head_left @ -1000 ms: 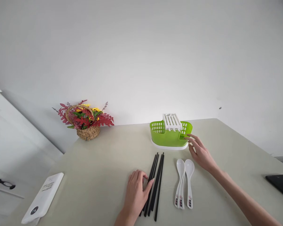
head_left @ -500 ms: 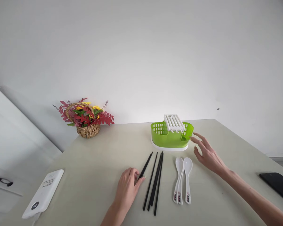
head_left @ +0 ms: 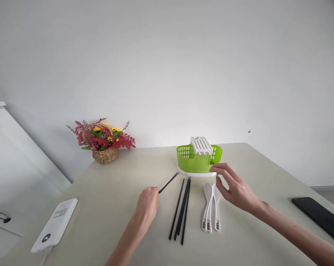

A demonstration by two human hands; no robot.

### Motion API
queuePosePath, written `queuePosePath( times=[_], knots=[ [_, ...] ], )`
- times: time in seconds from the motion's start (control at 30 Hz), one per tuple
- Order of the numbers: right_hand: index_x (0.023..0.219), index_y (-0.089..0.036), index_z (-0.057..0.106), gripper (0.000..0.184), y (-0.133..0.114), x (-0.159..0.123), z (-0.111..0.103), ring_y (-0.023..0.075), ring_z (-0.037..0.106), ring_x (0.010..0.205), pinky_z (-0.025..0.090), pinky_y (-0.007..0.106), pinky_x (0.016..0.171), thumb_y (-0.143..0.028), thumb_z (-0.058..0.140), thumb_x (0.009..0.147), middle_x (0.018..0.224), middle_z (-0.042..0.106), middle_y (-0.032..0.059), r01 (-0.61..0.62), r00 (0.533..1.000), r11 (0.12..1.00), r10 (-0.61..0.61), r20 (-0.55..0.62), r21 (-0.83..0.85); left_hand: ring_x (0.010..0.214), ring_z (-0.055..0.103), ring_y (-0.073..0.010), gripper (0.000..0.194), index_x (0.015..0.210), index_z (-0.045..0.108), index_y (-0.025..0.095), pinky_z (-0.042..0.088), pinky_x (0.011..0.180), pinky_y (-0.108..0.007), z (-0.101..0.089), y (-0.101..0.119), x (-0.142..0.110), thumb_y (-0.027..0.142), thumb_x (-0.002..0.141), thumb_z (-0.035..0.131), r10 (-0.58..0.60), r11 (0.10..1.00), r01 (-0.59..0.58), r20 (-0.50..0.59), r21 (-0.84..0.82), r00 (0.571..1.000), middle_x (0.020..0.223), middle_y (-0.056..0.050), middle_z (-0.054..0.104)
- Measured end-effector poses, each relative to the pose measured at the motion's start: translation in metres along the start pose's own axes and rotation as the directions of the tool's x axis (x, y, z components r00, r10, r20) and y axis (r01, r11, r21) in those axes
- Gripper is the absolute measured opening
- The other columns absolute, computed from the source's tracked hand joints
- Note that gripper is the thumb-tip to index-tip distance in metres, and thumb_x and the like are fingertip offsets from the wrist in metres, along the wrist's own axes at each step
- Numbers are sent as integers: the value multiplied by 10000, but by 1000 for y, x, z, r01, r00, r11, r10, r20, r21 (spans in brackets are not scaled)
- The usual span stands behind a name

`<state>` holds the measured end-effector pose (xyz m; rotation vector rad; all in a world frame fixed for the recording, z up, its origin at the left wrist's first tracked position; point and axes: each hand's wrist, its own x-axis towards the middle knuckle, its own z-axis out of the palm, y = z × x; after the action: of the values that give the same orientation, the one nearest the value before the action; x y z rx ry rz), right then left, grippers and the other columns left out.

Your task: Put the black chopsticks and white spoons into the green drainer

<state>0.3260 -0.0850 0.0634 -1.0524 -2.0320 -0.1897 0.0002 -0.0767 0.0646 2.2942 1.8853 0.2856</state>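
Black chopsticks stick out from my left hand, which is closed around their near end; whether it is one or a pair is hard to tell. To the right of that hand, several more black chopsticks lie lengthwise on the table. White spoons with patterned handle ends lie beside them. My right hand hovers by the spoon bowls with fingers apart and nothing in it, covering part of one bowl. Behind is a green cutlery holder with a white slotted top and a white base.
At the back left stands a wicker basket of artificial flowers. A white power bank with a cable lies at the front left, and a black phone at the right edge. A white cabinet flanks the table.
My left hand has closed on the chopsticks and shifted them left, tilting them more to the right. My right hand has moved left, from beside the holder to near the spoons. The view has shifted slightly.
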Motion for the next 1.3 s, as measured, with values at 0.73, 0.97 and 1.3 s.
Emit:
queuePosePath(
  times=[0.73, 0.97, 1.3],
  knots=[
    [796, -227, 597, 302, -79, 125, 25, 154, 615, 754, 436, 281, 689, -335, 461, 1043, 819, 684, 11, -130, 959, 936, 36, 280, 327, 919, 774, -245, 245, 930, 759, 212, 612, 850, -303, 26, 12, 13, 445, 881, 701, 36, 504, -234, -251, -832, 967, 917, -41, 812],
    [760, -229, 578, 315, -76, 128, 34, 153, 618, 732, 431, 277, 703, -335, 480, 1040, 774, 681, 2, -191, 951, 928, 95, 294, 319, 862, 777, -246, 243, 882, 804, 223, 610, 798, -285, 36, -12, 26, 452, 848, 731, 107, 584, -203, -174, -786, 979, 897, -27, 817],
    [759, -235, 545, 357, -83, 131, 44, 135, 580, 699, 445, 267, 744, -348, 407, 1068, 738, 598, -11, -130, 964, 916, 27, 265, 379, 1029, 747, -314, 329, 962, 828, 215, 597, 900, -368, 52, -36, 38, 499, 829, 730, 138, 584, -108, -33, -805, 990, 995, -41, 812]
  ],
)
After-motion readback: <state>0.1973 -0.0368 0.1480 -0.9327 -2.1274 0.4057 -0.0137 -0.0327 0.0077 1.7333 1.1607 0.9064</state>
